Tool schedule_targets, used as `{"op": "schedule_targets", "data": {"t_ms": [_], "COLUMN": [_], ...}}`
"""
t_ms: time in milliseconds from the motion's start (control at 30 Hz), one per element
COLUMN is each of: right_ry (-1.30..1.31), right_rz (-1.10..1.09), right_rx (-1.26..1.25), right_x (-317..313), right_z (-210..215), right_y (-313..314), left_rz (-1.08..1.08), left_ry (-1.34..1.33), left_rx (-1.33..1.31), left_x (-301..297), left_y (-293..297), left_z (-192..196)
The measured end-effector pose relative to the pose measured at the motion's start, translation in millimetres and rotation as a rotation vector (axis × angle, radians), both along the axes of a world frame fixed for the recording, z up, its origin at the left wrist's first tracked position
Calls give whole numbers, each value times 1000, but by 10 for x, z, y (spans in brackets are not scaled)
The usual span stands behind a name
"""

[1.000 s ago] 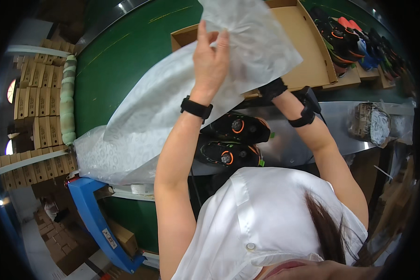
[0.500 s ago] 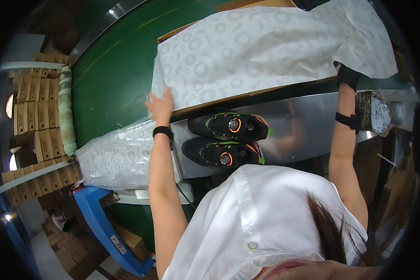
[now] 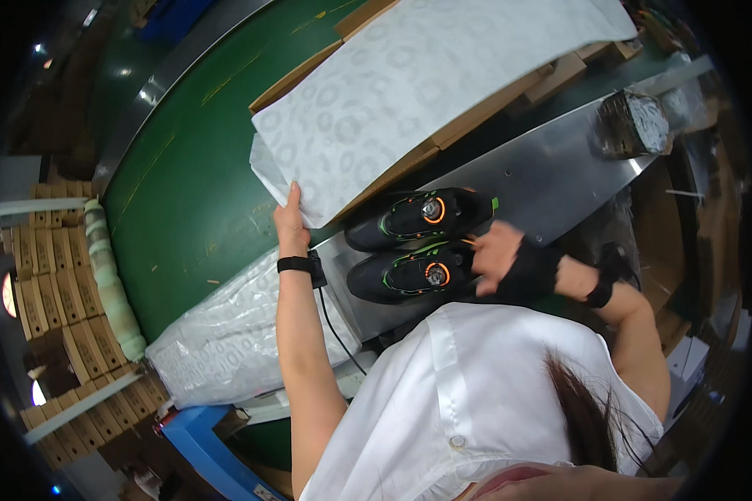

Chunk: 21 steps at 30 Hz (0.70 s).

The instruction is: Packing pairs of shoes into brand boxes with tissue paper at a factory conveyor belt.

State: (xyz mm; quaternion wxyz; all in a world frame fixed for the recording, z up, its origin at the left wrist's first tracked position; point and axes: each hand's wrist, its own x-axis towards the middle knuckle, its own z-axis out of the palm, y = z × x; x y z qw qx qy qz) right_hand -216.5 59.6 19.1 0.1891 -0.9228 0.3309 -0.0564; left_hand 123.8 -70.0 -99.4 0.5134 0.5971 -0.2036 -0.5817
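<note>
At the bottom of the frame is the person's white shirt (image 3: pixel 476 401), with both forearms running up from it.

The right hand (image 3: pixel 510 263), in a black fingerless glove, sits at the centre right. Its fingers are spread loosely and rest against the nearer of 2 black shoes (image 3: pixel 409 271); they touch its heel end but are not closed round it. Just above lies the other shoe (image 3: pixel 418 217), side by side with the first. Both are black with green trim and an orange-ringed dial on top, and both lie on a grey metal shelf (image 3: pixel 551 175) that runs toward the upper right of the frame.

The left hand (image 3: pixel 291 221), with a black band at the wrist, is at the centre left. Its fingers are pinched on the lower left corner of a sheet of white patterned paper (image 3: pixel 426 92). The sheet spreads across an open cardboard box (image 3: pixel 393 171) in the upper middle of the frame, covering almost all of it; only the box's brown edges show.

In the lower left lies a stack of the same white paper (image 3: pixel 234 342), beside the left forearm. Beyond it, a green conveyor belt (image 3: pixel 192 200) fills the left centre and carries the box. At the far left edge stand piles of flat brown cartons (image 3: pixel 42 275). In the upper right, on the shelf, is a wrapped dark bundle (image 3: pixel 635 121).
</note>
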Motion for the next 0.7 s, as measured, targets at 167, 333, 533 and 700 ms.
{"op": "schedule_targets", "data": {"t_ms": [167, 333, 533, 700], "right_ry": [201, -210, -998, -1523], "right_rz": [-90, -25, -596, -1214], "right_rx": [-190, -53, 393, 595], "right_x": [227, 322, 418, 71], "right_z": [-352, 420, 449, 282], "right_y": [196, -365, -1188, -1390], "left_rz": [20, -108, 11, 118], "left_ry": [-244, -622, -661, -669], "left_rx": [-209, -493, -395, -326], "left_x": [-244, -34, 242, 534], "left_y": [-39, 74, 143, 166], "left_z": [42, 111, -15, -87]}}
